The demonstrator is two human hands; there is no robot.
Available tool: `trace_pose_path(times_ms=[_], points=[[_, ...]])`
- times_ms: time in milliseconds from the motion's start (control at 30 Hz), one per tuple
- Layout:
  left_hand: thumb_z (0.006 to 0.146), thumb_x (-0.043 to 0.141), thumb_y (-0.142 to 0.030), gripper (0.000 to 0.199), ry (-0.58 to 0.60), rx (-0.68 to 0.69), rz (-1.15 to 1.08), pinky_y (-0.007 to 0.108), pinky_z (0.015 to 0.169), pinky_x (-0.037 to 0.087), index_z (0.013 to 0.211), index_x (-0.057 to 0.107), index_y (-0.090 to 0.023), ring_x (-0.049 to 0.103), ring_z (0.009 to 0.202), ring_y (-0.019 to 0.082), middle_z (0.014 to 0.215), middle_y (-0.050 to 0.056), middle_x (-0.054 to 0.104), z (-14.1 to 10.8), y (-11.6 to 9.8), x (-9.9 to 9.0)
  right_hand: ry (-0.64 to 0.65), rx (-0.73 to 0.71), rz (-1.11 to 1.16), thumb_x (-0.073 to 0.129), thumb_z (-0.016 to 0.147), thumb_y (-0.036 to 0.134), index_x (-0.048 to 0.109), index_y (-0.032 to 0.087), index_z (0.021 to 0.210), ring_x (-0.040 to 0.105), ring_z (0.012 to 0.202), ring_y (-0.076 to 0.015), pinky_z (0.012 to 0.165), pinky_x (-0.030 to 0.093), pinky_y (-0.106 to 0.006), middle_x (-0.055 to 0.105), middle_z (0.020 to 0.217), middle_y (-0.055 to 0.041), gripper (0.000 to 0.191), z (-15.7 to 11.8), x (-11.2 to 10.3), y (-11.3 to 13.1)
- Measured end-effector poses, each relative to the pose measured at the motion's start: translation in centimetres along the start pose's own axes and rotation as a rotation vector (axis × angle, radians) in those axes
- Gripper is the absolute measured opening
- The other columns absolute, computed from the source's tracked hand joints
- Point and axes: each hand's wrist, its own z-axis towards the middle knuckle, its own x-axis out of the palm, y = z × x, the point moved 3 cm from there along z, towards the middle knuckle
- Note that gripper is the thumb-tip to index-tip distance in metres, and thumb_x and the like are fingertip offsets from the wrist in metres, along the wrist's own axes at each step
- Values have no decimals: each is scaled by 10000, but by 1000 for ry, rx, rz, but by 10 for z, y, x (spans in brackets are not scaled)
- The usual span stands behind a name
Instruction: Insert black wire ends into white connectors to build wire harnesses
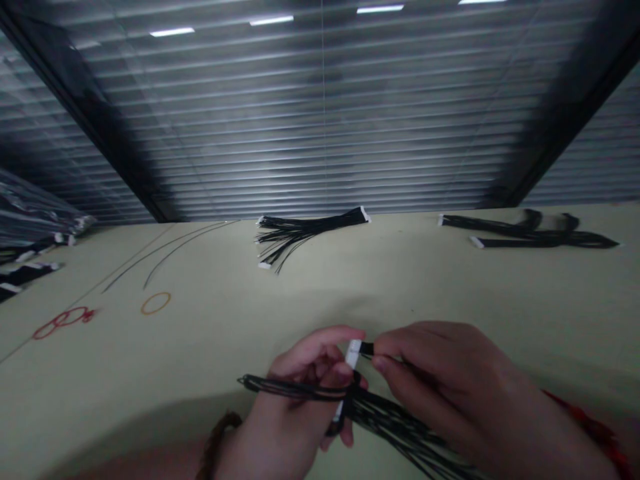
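The white connector [353,353] is sitting right between my two hands, its long axis standing nearly upright and leaning slightly toward the top of the view. My left hand [305,393] is curling around it, with the fingers [325,357] closed and the connector pressing against them. My right hand [440,380] is the one reaching in from the right, its thumb and forefinger nearly closed in a tight pinch on a black wire end [367,348], right at the connector's upper end. That pinch puts the right fingers closest to the connector's top, while the left fingers wrap its body.

Below the fingers, a bundle of black wires [390,420] is trailing down and to the right, and a looped strand [280,385] is running left across my left hand. A second white connector [339,410] is showing just beneath the left fingers, mostly hidden.

Well beyond the fingers, more black wire bundles [310,233] are lying on the table [350,300]. Off to the left of the fingers, an orange rubber band [155,303] and red rubber bands [65,322] are lying on it.
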Motion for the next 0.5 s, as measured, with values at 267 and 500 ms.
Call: trace_pose_path(times_ms=[267, 500], points=[[783, 634, -310, 235, 12, -8, -128, 132, 331, 304, 990, 591, -206, 481, 362, 31, 661, -31, 601, 4, -2, 1, -5, -9, -24, 434, 895, 183, 546, 205, 752, 500, 574, -99, 549, 329, -244, 554, 634, 46, 183, -2, -6, 2], [781, 632, -359, 266, 38, -54, -118, 134, 319, 290, 985, 600, -191, 507, 369, 41, 694, 1, 632, 2, -1, 1, -23, -25, -60, 404, 897, 181, 586, 185, 750, 520, 572, -109, 567, 370, -252, 570, 630, 20, 234, -2, -7, 7]])
